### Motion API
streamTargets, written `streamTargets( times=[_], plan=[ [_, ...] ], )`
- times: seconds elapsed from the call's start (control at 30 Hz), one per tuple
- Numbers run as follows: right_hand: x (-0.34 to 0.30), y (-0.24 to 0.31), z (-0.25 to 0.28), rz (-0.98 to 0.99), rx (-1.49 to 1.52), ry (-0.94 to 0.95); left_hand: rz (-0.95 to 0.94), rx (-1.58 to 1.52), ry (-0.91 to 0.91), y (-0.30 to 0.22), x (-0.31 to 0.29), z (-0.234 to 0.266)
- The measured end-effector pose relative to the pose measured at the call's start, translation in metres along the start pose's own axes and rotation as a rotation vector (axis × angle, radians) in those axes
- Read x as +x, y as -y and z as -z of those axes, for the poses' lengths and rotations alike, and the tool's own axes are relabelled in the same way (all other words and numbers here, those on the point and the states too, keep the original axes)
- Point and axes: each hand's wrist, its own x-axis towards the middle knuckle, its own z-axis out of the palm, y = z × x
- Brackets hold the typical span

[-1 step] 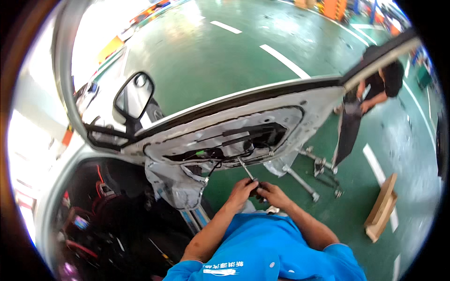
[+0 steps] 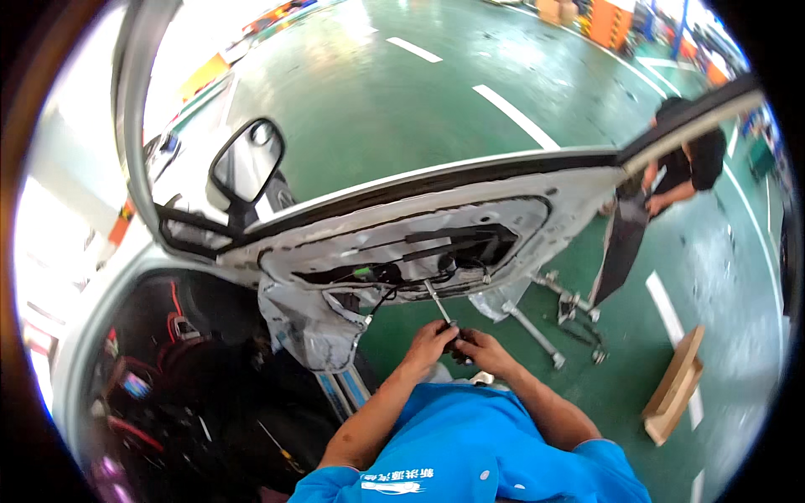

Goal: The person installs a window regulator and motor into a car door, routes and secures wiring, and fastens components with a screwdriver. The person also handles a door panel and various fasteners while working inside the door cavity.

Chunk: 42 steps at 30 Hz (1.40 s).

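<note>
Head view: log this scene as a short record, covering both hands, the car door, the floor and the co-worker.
Left hand: grip closed on a dark-handled tool
Right hand: grip beside the left at the handle; finger contact partly hidden
Tool shaft: metal, pointing toward the car door
Car door: white, open, inner side bared; grey plastic sheeting hangs at lower left
Floor: green; holds a long cardboard box and metal rod linkage
Co-worker: dark clothing, hands on a dark panel

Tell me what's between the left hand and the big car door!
In the head view, a thin silver rod slants between the left hand and the car door, with green floor showing beside it.
</note>
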Motion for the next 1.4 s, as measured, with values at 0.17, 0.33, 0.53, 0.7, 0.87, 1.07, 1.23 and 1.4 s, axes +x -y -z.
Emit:
streamTargets(
  times=[0.17,0.33,0.53,0.7,0.87,1.07,1.23,1.4],
  plan=[
    [0.031,0.021,-0.012,-0.046,-0.290,0.130,-0.154,-0.030,-0.228,0.012,-0.013,0.028],
    [0.065,0.028,-0.056,-0.014,-0.347,0.143,-0.282,-0.046,-0.338,0.051,-0.031,0.069],
    [0.096,0.032,-0.120,-0.204,-0.080,0.119,-0.383,-0.084,-0.248,0.086,-0.058,0.096],
    [0.128,0.036,-0.156,-0.141,-0.172,0.103,-0.428,-0.040,-0.561,0.082,-0.056,0.104],
    [0.143,0.043,-0.170,-0.097,-0.144,0.087,-0.481,-0.136,-0.649,0.069,-0.049,0.119],
    [0.150,0.050,-0.169,-0.080,-0.186,0.081,-0.349,-0.191,-0.591,0.057,-0.045,0.126],
    [0.148,0.054,-0.167,-0.115,-0.154,0.111,-0.348,-0.436,-0.447,0.060,-0.044,0.136],
    [0.148,0.066,-0.166,-0.084,-0.238,0.076,-0.314,-1.073,-0.278,0.066,-0.033,0.136]
  ],
)
